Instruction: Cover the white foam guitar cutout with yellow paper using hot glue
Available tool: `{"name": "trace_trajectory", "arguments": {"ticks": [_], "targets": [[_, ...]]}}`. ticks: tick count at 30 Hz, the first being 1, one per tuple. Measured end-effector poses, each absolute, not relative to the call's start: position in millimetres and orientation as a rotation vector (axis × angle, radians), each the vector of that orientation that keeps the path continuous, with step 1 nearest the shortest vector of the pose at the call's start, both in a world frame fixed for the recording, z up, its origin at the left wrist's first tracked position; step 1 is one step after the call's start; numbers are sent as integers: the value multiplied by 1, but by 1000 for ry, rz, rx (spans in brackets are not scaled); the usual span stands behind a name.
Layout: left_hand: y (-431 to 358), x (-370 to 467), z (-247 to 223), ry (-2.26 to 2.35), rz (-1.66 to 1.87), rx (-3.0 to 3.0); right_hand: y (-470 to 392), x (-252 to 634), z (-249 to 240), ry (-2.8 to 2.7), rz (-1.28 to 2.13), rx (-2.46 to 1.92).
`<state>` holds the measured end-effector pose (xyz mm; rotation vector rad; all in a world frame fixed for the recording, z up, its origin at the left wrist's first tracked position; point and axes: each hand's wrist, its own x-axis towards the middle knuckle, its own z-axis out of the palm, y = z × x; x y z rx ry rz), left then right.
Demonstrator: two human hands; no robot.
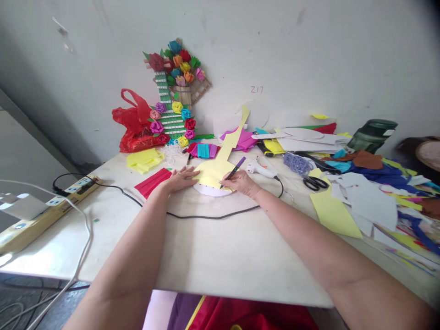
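A yellow paper cutout (209, 170) with a long narrow neck lies on the table, over a white rounded piece (213, 190) that shows along its near edge. Fingers spread, my left hand (181, 178) rests flat at the cutout's left side. My right hand (242, 182) is closed round a purple marker (236, 167), its tip at the cutout's lower edge, where a row of dark marks runs. Just beyond my right hand lies a white glue gun (260, 168) with a black cord. Red folded paper (153, 182) is beside my left hand.
Scissors (315, 183), purple-blue yarn (296, 164) and paper scraps (371, 197) spread over the right side, with a green bottle (373, 135) behind. A paper-flower decoration (173, 101) and a red plastic bag (137, 121) stand at the wall. A power strip (65, 201) lies left; cords cross the table.
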<state>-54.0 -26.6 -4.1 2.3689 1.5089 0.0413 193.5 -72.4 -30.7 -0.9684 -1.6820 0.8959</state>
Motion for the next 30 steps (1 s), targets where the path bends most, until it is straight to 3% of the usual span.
{"name": "trace_trajectory", "arguments": {"ticks": [22, 30], "targets": [[-22, -57, -8, 1496, 73, 2366, -70, 194, -34, -1802, 699, -1010], [-22, -58, -9, 1477, 92, 2373, -74, 192, -28, -1705, 803, -983]]}}
